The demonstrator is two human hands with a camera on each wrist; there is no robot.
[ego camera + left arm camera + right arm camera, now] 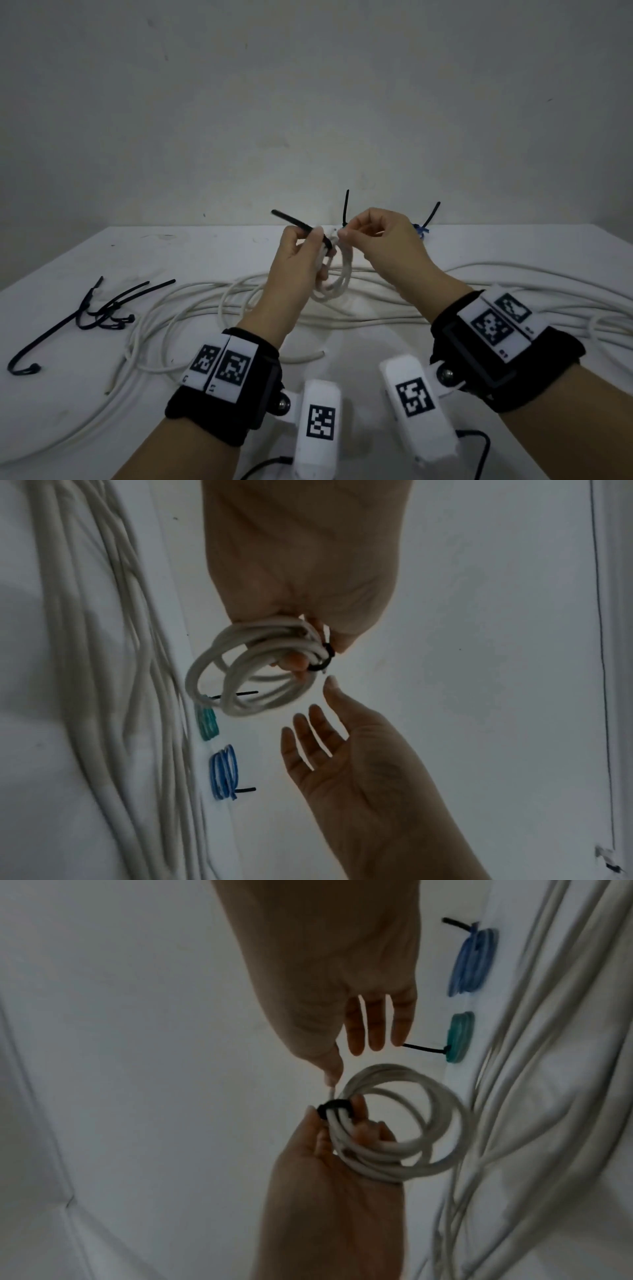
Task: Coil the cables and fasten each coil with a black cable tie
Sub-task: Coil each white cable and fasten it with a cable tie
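The step in hand is fastening a small white coil [330, 274], held up above the desk [513, 246] between both hands. The left hand [294, 260] grips the coil with fingers curled round its strands, and a black cable tie [301, 226] is already looped round the bundle under its thumb, the free tail sticking out to the left. The right hand [383, 240] pinches at the top of the coil, other fingers loose. Next, I judge, the tie needs pulling snug while the strands stay bunched. Loose white cable [191, 308] and spare ties [102, 308] lie on the desk; a blue coil [224, 772] and a teal coil [206, 723] sit tied at the back.
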